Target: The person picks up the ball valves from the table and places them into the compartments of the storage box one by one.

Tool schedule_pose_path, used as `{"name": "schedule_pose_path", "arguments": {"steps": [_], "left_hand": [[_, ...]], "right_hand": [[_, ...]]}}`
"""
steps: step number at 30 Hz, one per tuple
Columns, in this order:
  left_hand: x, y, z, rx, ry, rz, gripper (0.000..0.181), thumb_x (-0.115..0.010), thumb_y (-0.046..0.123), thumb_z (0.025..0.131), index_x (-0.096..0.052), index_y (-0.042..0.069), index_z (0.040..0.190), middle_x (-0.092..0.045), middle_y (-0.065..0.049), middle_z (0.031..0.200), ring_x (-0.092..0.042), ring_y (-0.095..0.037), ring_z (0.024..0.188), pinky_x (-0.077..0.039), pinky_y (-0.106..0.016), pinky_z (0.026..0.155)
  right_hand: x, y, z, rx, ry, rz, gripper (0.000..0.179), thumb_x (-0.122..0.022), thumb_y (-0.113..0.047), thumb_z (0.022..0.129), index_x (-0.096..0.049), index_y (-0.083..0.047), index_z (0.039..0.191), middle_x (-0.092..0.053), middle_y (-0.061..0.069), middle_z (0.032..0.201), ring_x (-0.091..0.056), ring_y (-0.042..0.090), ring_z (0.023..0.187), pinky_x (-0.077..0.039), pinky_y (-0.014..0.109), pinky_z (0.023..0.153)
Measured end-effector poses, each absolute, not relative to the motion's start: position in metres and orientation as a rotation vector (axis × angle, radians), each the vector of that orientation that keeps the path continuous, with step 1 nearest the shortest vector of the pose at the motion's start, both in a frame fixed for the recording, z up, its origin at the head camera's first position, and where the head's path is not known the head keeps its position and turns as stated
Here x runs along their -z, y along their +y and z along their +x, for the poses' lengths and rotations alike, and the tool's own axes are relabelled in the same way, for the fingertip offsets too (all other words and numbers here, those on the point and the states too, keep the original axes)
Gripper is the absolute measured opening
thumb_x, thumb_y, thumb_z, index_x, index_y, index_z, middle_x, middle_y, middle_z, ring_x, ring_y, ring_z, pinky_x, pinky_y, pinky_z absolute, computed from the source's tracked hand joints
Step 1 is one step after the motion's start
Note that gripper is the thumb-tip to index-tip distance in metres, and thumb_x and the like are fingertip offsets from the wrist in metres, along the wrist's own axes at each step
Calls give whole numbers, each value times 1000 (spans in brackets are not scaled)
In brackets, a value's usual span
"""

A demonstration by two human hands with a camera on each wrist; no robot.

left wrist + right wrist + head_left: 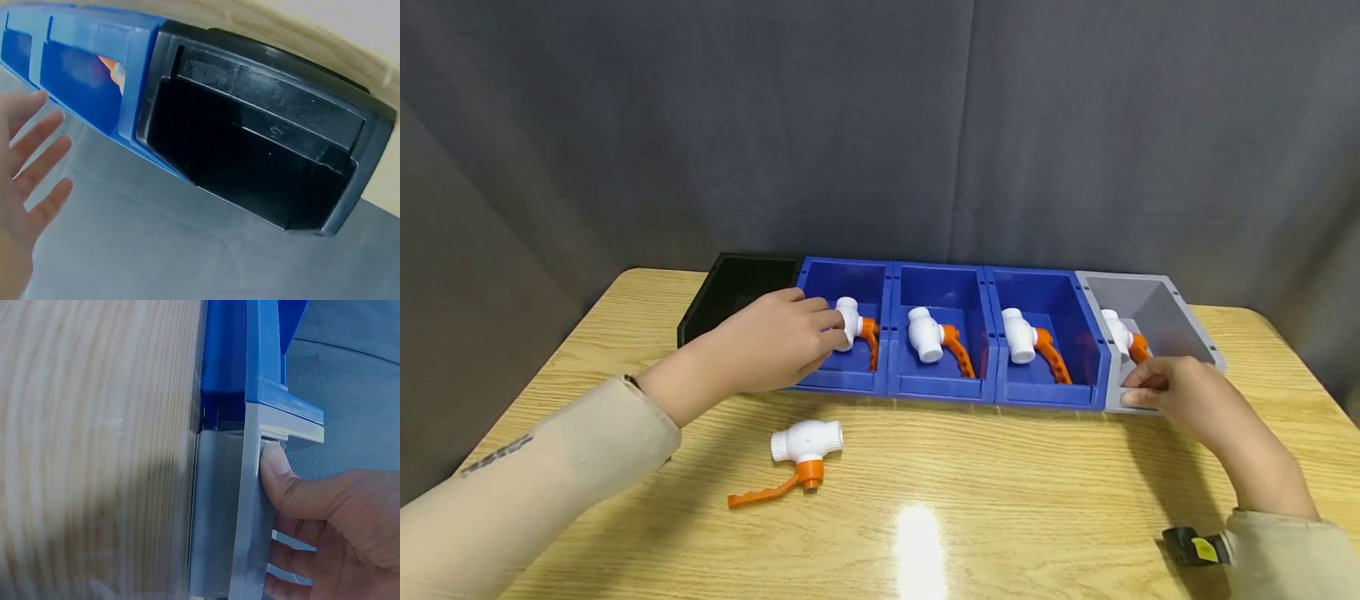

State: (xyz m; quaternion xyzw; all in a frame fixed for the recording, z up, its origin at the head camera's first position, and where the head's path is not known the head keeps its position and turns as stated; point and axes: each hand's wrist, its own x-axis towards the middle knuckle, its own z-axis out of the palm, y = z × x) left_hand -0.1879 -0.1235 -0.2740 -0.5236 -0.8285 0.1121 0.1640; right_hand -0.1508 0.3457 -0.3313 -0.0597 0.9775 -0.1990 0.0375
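My left hand (790,337) reaches over the leftmost blue bin (823,379), its fingers spread in the left wrist view. Its fingertips overlap a white ball valve (847,323) with an orange lever handle. At the far right, my right hand (1195,396) is at the front of the grey bin (1183,312), fingers bent inside and thumb (276,461) along the front rim. A ball valve (1117,331) lies there, the end of its orange handle hidden by the hand. I cannot tell whether the fingers hold that handle.
A black bin (718,287) ends the row at left. The middle blue bin (936,387) and right blue bin (1048,396) hold ball valves. Another ball valve (808,440) lies on the wooden table (1000,483), in front of the bins. A dark curtain (880,125) hangs behind.
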Motion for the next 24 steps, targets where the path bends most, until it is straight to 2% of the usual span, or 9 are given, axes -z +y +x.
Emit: {"name": "schedule_pose_path", "arguments": {"steps": [8,17,24], "left_hand": [[276,-124,-167,-372,-2320,-1587,12,-70,10,86,-71,11,98,-72,-4,102,-65,-21,88,-51,-30,70],[284,-125,-155,-269,-2369,-1615,19,-76,18,86,-71,13,104,-70,-1,102,-64,-19,92,-53,-30,74],[292,-130,-146,-321,-2401,-1658,22,-74,13,88,-69,13,109,-69,0,108,-63,-18,94,-53,-29,76]], "right_hand": [[331,345,-151,628,2997,-181,13,-75,-11,86,-70,0,90,-66,7,83,-56,27,78,-48,42,71],[332,346,-151,621,3000,-170,13,-76,-11,86,-70,0,90,-66,7,82,-55,27,78,-47,41,70],[331,344,-151,617,3001,-168,12,-76,-11,86,-71,0,89,-66,7,82,-56,27,77,-48,42,71]]}}
